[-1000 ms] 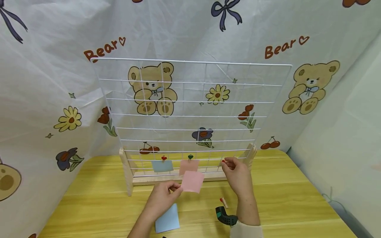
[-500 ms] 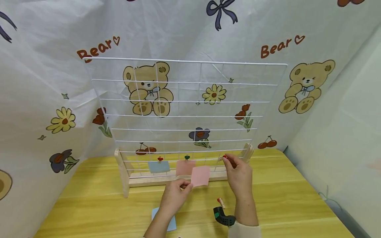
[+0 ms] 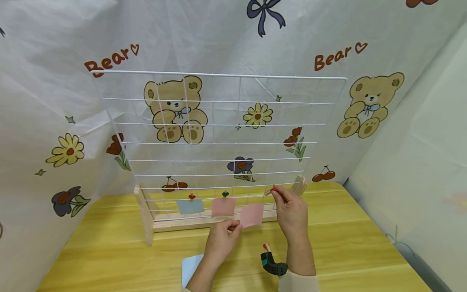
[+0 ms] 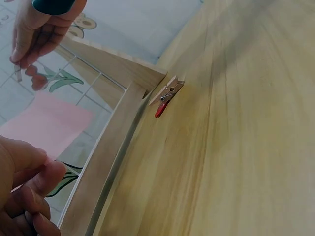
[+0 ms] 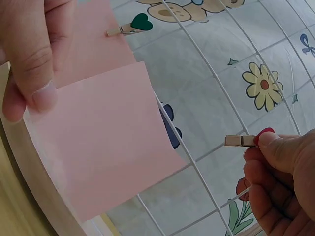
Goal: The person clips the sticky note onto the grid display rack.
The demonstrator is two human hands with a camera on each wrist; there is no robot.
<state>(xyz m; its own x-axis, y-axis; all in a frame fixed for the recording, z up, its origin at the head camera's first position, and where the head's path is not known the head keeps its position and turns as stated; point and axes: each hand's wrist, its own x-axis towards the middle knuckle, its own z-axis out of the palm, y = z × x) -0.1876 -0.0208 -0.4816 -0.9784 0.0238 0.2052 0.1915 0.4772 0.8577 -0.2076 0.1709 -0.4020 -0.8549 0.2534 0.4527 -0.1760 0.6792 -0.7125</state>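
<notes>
My left hand [image 3: 223, 240] pinches a pink paper note [image 3: 251, 215] by its lower left corner, in front of the low bars of a white wire grid rack [image 3: 219, 75]. Between thumb and finger of my right hand [image 3: 293, 211] is a small wooden clothespin [image 5: 240, 140] with a red heart, its tip close to the grid wires to the right of the note. Left of the held note, another pink note [image 3: 223, 207] hangs from a clothespin with a green heart [image 5: 141, 22]. A blue note [image 3: 190, 206] hangs farther left under a red-heart clothespin [image 3: 191, 196].
A spare clothespin [image 4: 167, 94] with a red heart lies on the yellow wood-grain table [image 3: 350, 243]. Blue paper [image 3: 190, 267] lies near the left forearm. The rack has a wooden base [image 3: 178, 225]; behind it hangs a bear-print cloth [image 3: 226, 48].
My left hand has moved right and slightly up with the pink note, bringing it beside the hanging pink one. My right hand has risen slightly with the clothespin. The head view has shifted a little.
</notes>
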